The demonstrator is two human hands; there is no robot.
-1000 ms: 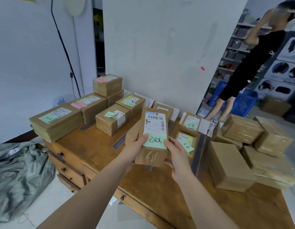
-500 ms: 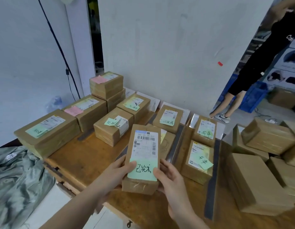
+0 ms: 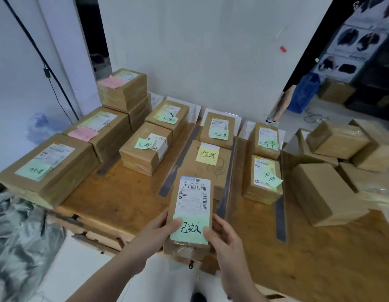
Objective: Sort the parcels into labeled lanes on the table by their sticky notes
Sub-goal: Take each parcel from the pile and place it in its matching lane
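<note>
I hold a brown cardboard parcel [image 3: 192, 199] with a white barcode label and a green sticky note [image 3: 190, 230] at the table's front edge. My left hand [image 3: 152, 238] grips its left side, thumb on the note. My right hand [image 3: 224, 238] grips its right side. It sits in line with the third lane, behind which lie a parcel with a yellow note [image 3: 207, 156] and one with a green note [image 3: 218, 131]. Grey tape strips [image 3: 180, 158] divide the wooden table [image 3: 115, 192] into lanes.
Left lanes hold parcels with pink notes [image 3: 83, 133] and green notes [image 3: 145, 144]. The fourth lane holds two parcels [image 3: 264, 177]. Several unlabeled parcels [image 3: 324, 192] are piled at the right. A grey bag [image 3: 19, 236] lies on the floor at left. A person's legs [image 3: 280, 105] show beyond the wall.
The parcel in both hands has come down and toward the table's front edge. My view has tilted down and nearer to the table, so the lanes look larger.
</note>
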